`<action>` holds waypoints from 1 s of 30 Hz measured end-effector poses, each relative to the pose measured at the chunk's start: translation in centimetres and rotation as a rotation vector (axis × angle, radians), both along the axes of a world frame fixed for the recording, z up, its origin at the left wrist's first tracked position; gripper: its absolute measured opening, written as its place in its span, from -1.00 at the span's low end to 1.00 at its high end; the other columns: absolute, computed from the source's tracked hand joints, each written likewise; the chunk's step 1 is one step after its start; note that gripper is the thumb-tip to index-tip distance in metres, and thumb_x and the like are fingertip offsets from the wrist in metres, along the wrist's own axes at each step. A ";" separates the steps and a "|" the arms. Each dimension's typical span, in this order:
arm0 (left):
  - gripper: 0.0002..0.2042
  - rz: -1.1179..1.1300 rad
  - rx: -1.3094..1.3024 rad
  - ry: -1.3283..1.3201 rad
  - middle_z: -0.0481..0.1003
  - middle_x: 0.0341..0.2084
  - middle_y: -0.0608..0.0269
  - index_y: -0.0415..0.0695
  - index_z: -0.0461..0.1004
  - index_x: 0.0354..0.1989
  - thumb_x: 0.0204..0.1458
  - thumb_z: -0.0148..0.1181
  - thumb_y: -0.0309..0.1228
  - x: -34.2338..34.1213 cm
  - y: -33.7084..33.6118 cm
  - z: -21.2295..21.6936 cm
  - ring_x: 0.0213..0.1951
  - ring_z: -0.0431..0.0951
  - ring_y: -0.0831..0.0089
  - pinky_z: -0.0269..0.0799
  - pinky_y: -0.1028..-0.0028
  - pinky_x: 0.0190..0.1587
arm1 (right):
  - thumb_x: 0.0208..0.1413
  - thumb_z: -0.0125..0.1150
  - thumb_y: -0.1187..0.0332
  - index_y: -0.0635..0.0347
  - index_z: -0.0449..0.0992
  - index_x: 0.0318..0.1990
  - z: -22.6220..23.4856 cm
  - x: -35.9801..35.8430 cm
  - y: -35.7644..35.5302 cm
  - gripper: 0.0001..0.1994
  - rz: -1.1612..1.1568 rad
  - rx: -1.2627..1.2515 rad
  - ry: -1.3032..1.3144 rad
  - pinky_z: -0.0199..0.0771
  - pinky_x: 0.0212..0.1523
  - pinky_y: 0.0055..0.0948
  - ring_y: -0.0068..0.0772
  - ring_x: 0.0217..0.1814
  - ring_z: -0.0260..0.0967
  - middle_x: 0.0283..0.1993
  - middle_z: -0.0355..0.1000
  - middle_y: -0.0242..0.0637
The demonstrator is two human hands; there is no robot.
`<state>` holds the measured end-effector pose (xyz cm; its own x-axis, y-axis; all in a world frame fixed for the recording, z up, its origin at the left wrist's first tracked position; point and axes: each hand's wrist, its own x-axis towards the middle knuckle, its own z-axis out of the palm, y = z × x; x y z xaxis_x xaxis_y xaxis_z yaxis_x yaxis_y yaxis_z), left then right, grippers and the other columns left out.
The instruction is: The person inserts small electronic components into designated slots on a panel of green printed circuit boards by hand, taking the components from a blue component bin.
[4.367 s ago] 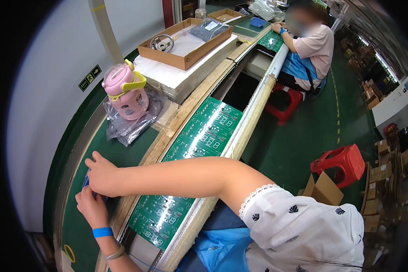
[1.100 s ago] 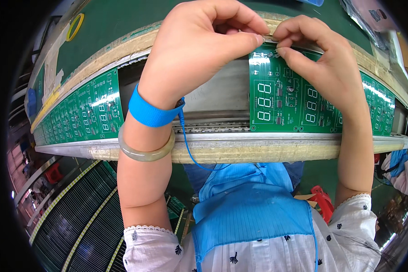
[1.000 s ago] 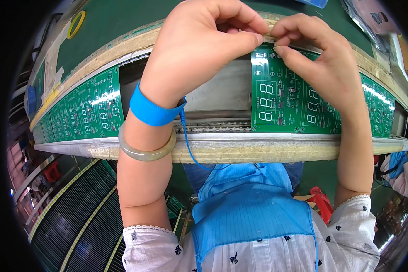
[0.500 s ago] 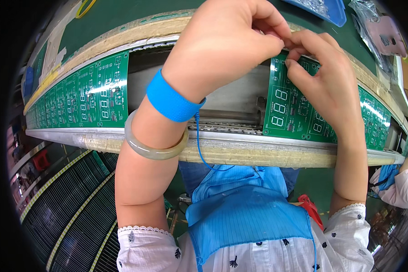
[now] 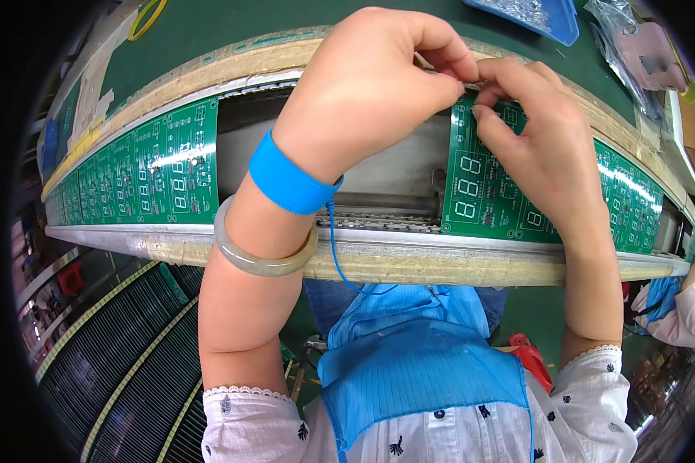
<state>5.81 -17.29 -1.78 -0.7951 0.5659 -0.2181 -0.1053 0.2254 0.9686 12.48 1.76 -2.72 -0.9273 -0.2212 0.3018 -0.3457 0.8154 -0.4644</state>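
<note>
My left hand (image 5: 386,65) reaches across the rail, its thumb and fingers pinched near the upper edge of a green circuit board (image 5: 479,166). Whatever lies in that pinch is too small or hidden to make out. My right hand (image 5: 537,116) hovers over the same board, its thumb and forefinger curled together and almost meeting the left fingertips; anything between them is not visible. White digit outlines are printed on the board. A blue wrist strap (image 5: 289,176) with a thin cord and a pale bangle (image 5: 262,251) circle my left arm.
More circuit boards (image 5: 147,162) line the conveyor on the left, others (image 5: 629,201) on the right. A blue tray (image 5: 567,27) of small clear parts stands at the far side, beside plastic bags and a pink holder (image 5: 652,58). Slotted black racks (image 5: 123,370) stand lower left. Another person (image 5: 676,309) is at right.
The boards under my right hand have shifted slightly left, and both hands have moved left with them. The fingers stay pinched. The tray also appears a little further left.
</note>
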 end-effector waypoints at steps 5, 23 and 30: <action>-0.80 0.009 0.019 0.320 0.66 -0.40 0.14 -0.31 0.67 -0.24 -0.04 0.21 -0.54 -0.1 0.4 -1.6 -0.32 0.63 0.48 0.55 0.48 -0.20 | 0.04 0.24 0.46 0.10 0.60 -0.11 -0.3 0.2 0.5 -0.77 -0.007 -0.020 0.001 0.40 -0.12 -0.11 -0.13 -0.16 0.48 -0.36 0.55 -0.31; -0.88 -0.064 -0.246 0.483 0.62 -0.42 0.37 -0.26 0.67 -0.24 0.04 0.34 -0.58 1.1 1.2 -0.9 -0.38 0.47 0.70 0.42 0.62 -0.30 | 0.06 0.40 0.52 0.20 0.60 0.04 0.6 0.6 2.6 -0.66 -0.123 -0.266 -0.173 0.59 0.10 -0.43 -0.42 -0.04 0.56 -0.11 0.52 -0.25; -0.87 -0.037 -0.243 0.431 0.61 -0.43 0.40 -0.26 0.67 -0.23 0.03 0.34 -0.58 1.1 1.3 -0.8 -0.40 0.44 0.72 0.38 0.63 -0.34 | 0.09 0.39 0.48 0.22 0.60 0.01 0.4 0.4 3.3 -0.70 -0.108 -0.302 -0.150 0.60 0.06 -0.42 -0.41 -0.07 0.57 -0.14 0.52 -0.25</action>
